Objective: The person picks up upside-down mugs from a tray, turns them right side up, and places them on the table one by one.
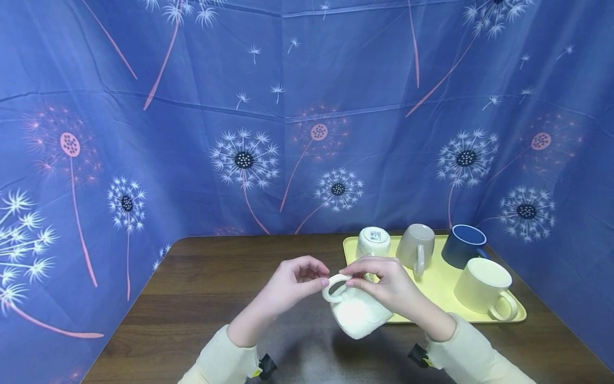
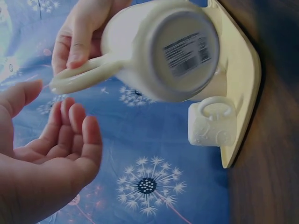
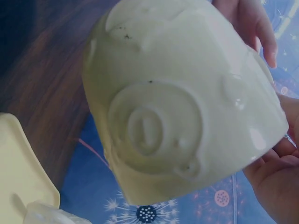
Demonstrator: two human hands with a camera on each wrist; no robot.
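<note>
My right hand (image 1: 379, 277) pinches a cream mug (image 1: 362, 312) by its handle, thumb and fingertips near the handle's upper end. The mug hangs tilted over the table, its handle up toward the left. A raised pig face shows on the mug's wall (image 3: 154, 126) in the right wrist view, and a barcode label on its base (image 2: 184, 53) in the left wrist view. My left hand (image 2: 60, 144) is beside the handle (image 2: 86, 74), thumb and loosely curved fingers apart, with a gap to it.
Back right on the brown table (image 1: 206, 298) lies a yellow tray (image 1: 436, 298). On it stand an upside-down white embossed mug (image 1: 374, 242), a grey mug (image 1: 414, 245), a navy mug (image 1: 462, 245) and a pale cream mug (image 1: 482, 285). A blue dandelion-print cloth (image 1: 288, 133) hangs behind.
</note>
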